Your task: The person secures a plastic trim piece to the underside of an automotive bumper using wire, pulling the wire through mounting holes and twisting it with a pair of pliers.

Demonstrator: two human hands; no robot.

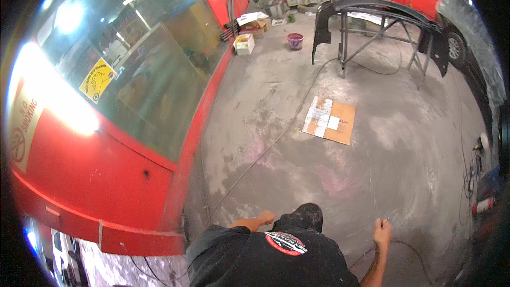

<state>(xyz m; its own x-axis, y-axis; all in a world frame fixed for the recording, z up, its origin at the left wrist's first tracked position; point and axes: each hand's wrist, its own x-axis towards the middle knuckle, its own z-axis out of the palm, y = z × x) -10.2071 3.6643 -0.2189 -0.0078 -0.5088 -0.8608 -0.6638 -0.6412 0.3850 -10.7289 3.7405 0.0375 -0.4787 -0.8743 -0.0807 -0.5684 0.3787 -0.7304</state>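
Note:
My left hand (265,217) is at the lower middle, its forearm bent in from my black sleeve. Its fingers look curled, and whatever they might hold is hidden. Over the grey floor (334,175) at the lower right is my right hand (382,228), closed like a fist. A thin pale line (371,172) runs on the floor toward it; I cannot tell whether this is a thread or a crack. Between the hands, beyond my black shirt (249,255), a dark rounded shape (305,217) shows, too dark to name.
A flattened cardboard sheet (342,119) lies ahead. Behind it, a black car bumper (366,4) rests on a metal stand (345,42). A hose (265,149) crosses the floor. To the left stands a red wall (106,180) with glass; a purple bucket (295,41) sits farther back.

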